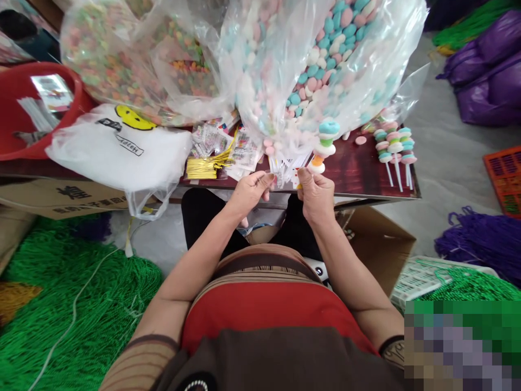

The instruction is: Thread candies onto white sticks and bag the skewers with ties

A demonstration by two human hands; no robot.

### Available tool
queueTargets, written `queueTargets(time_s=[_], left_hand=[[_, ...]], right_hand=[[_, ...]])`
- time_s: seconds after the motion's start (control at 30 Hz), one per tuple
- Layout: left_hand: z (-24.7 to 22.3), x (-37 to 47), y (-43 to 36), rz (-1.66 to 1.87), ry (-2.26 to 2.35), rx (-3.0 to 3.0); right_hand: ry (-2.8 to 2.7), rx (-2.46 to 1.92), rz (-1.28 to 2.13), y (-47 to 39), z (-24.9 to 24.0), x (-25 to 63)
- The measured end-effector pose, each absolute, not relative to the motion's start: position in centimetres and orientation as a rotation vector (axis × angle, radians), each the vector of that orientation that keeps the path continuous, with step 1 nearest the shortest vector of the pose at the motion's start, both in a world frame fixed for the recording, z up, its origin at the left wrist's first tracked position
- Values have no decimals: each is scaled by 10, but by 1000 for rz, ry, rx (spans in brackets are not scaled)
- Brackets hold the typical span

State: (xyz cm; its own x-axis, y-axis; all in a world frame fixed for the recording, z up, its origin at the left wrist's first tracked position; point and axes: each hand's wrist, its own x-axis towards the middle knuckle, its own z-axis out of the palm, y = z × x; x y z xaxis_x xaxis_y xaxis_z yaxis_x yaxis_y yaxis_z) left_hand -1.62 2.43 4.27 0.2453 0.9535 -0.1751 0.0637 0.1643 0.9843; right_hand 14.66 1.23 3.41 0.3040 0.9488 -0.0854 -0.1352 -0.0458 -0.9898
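At the near edge of the counter [366, 171], the two hands face each other. The right hand [318, 193] has its fingers closed on the bottom of a candy skewer [326, 142], which rises above the knuckles — likely gripped low to spare the soft blue, white and orange pieces. A scrap of yellow and red print shows by the thumb. The left hand [251, 193] has thumb and forefinger nearly together; something clear is at the tips, but I cannot tell whether it is pinched.

Just beyond lie loose white sticks [285, 167], yellow twist ties [202, 168] and printed clear packets [211, 140], probably kept close for easy reach. The white carrier bag [134, 155] to the left reads "Happy" under a yellow smiley; the cardboard box [69, 195] below carries dark characters, too distorted to read. On the right, more skewers [394, 142] lie bunched, sticks toward the person — presumably handy to lift. Farther back slump a big bag of pastel candies [325, 70] and bags of smaller multicoloured sweets [109, 60].
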Motion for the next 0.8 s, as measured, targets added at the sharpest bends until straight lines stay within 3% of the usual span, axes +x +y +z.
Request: queueTargets(time_s=[0.4,0.8], left_hand=[[31,-9,21,1024,1133,1127],[30,1,16,1119,1075,950]], right_hand=[[-782,-1215,1278,6,30,148],[-790,-1272,1154,4,33,135]])
